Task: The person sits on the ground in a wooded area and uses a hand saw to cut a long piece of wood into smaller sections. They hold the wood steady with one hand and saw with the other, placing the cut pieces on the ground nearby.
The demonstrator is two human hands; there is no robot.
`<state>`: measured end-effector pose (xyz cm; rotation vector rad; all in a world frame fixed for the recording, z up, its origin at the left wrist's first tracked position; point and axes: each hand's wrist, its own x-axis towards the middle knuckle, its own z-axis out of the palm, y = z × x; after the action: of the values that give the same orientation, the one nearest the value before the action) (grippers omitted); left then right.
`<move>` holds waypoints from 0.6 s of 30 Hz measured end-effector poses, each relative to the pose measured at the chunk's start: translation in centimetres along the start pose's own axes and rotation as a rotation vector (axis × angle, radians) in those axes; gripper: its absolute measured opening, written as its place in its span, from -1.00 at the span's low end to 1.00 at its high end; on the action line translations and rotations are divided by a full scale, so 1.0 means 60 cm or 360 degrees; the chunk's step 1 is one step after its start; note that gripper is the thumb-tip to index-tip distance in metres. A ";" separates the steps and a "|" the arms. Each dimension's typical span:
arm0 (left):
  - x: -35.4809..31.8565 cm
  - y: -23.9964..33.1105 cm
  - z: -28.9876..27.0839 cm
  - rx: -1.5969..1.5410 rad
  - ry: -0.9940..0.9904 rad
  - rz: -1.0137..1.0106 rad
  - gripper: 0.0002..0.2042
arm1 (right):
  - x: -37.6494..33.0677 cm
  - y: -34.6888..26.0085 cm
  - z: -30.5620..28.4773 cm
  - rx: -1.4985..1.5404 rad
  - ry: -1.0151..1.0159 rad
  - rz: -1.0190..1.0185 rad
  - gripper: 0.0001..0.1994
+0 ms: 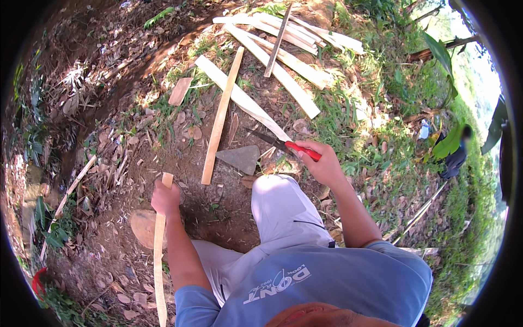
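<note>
My left hand [165,197] is closed round a long pale wooden strip [159,256]; its short upper end sticks out above the fist, and the rest hangs down past my forearm. In my right hand [326,163] is a knife [268,138] with a red handle and a dark blade pointing left. The blade passes over the ground beside a flat grey triangular stone [241,158], near the lower end of a whitish strip [248,103]. Between my hands lies another straight yellowish strip [220,122], touched by neither.
Several pale strips [294,90] lie heaped ahead, with a narrow dark strip [278,41] across them. A round brown stone or stump [144,228] sits by my left forearm. Thin poles [68,196] lie at left. A person [453,158] is in the grass at far right.
</note>
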<state>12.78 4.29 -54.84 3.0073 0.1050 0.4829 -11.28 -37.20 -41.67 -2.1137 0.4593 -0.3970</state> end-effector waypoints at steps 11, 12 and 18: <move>0.001 -0.003 0.008 0.0055 -0.0023 0.0008 -0.68 | -0.001 0.010 -0.006 0.0061 0.0042 0.0053 -0.68; 0.000 -0.002 0.008 0.0057 -0.0025 0.0006 -0.67 | -0.001 0.008 -0.008 0.0071 0.0048 0.0047 -0.68; 0.000 -0.001 0.008 0.0047 -0.0015 0.0014 -0.69 | 0.000 0.023 -0.006 -0.0008 0.0106 -0.0037 -0.69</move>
<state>12.91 4.30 -55.29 3.0400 0.0989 0.4722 -11.67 -38.18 -42.66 -2.1173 0.4747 -0.4813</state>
